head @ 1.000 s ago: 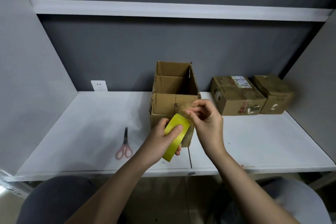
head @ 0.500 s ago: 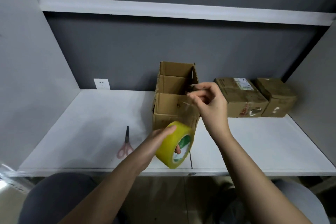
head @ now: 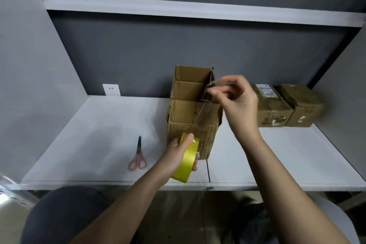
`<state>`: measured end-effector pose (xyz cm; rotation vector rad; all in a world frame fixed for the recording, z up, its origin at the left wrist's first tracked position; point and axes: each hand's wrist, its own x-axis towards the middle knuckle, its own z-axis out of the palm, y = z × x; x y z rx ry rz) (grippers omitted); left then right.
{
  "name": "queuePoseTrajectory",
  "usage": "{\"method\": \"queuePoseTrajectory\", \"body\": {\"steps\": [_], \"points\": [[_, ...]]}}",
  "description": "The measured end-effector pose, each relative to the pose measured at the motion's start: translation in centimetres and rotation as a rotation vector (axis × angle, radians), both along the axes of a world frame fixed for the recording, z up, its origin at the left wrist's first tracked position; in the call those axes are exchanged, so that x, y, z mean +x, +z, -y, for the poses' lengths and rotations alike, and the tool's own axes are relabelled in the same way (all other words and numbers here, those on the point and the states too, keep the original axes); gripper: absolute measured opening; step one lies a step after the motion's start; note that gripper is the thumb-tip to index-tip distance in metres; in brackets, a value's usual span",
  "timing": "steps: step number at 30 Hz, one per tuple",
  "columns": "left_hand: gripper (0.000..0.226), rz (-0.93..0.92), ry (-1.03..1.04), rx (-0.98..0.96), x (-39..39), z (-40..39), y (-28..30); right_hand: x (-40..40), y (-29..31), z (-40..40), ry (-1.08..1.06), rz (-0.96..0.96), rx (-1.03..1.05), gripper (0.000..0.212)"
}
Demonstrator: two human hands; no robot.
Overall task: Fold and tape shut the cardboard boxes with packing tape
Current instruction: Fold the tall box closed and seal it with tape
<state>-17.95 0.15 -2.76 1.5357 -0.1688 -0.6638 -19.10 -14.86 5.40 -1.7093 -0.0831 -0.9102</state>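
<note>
The left hand [head: 179, 151] gripped the yellow packing tape roll [head: 185, 161] low against the front of the open cardboard box [head: 193, 109], mid-bench [head: 89, 134]. The right hand [head: 235, 101] pinched the clear tape strip [head: 200, 113], stretched up to the box's top edge.

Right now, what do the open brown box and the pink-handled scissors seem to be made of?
Open brown box: corrugated cardboard, matte; creased flaps and worn edges show it. Pink-handled scissors: dark blades, probably metal; the handles look like plastic, though too small to be sure.
</note>
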Motion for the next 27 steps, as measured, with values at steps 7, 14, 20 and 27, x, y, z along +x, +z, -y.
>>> {"method": "queuePoseTrajectory", "body": {"steps": [7,14,20,27], "points": [[0.042,-0.254,0.088,-0.021,0.3,1.9,-1.4,2.4,-0.3,1.5,0.090,-0.196,-0.198,0.019],[0.046,-0.362,0.150,-0.074,1.2,3.9,-1.3,4.9,-0.8,3.1,0.080,-0.224,-0.295,0.024],[0.052,-0.379,0.149,-0.072,1.7,4.5,-2.0,6.4,-2.5,3.9,0.014,-0.249,-0.424,0.032],[0.051,-0.345,0.169,-0.067,2.0,4.0,-2.8,6.8,-3.4,4.5,0.003,-0.258,-0.583,0.035]]}}
